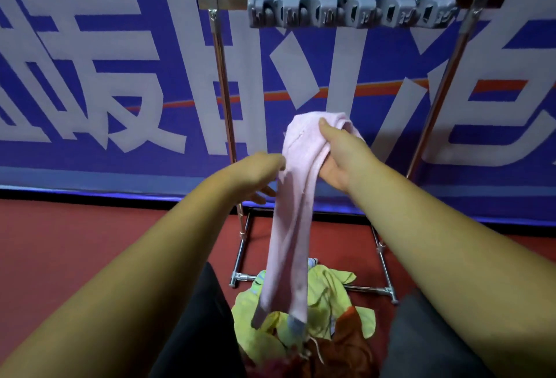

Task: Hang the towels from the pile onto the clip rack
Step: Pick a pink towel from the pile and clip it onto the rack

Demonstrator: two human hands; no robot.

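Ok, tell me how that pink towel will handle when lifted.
Probably floppy: the pink towel hangs limp from the right hand, its end reaching the pile. Likely light, since one hand seems to bear it. It may bunch, so feeding it into the clip rack could need both hands.

Dim, soft focus, wide-angle edge distortion.

Head-worn, downward, facing clip rack point(352, 12)

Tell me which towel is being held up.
The pink towel, gripped by the right hand; the yellow-green towel and orange towel lie piled on the floor.
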